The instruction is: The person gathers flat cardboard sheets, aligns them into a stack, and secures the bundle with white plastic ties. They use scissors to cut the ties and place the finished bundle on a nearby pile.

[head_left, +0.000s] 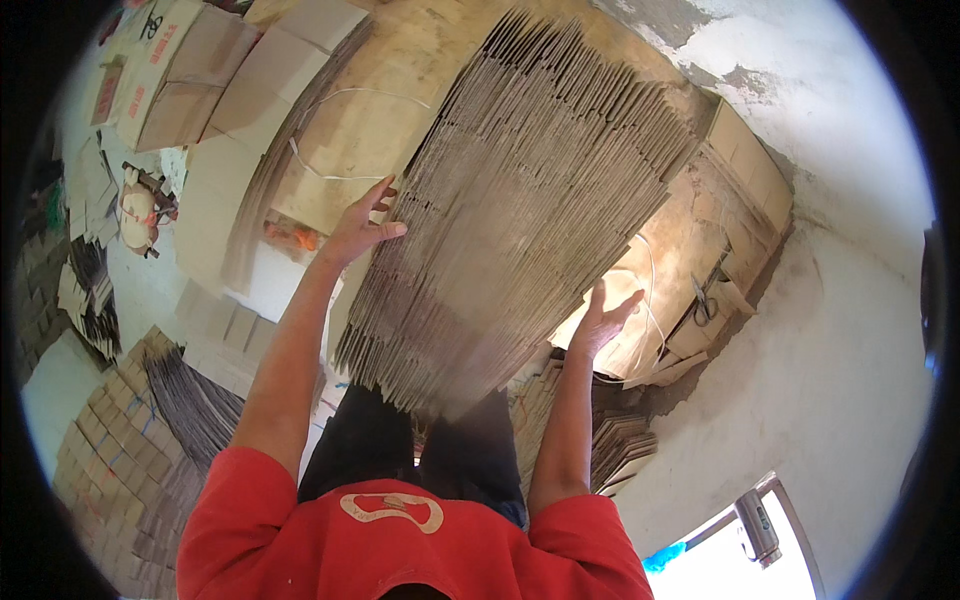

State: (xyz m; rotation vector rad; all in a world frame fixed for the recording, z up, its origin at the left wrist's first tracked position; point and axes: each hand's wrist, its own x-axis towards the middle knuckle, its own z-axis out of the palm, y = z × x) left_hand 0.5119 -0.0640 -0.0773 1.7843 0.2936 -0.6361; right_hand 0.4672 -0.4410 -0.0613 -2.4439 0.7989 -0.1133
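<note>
A long, tall stack of flat brown cardboard sheets (pixel 510 210) lies in front of me, its ragged edges facing up and its near end above my legs. My left hand (pixel 362 228) is at the stack's left side, fingers spread and thumb apart, fingertips by the edge. On the other side, lower down, my right hand (pixel 602 322) is held with its fingers apart next to the right edge. Neither hand wraps around anything. Whether the fingertips press on the cardboard, I cannot tell.
A pale strap (pixel 655 290) curls on the board at the right, near black-handled scissors (pixel 705 303). Cardboard boxes (pixel 200 75) stand at the far left. Bundled cardboard stacks (pixel 115 440) sit at the lower left. A metallic flask (pixel 757 528) is by the bright opening.
</note>
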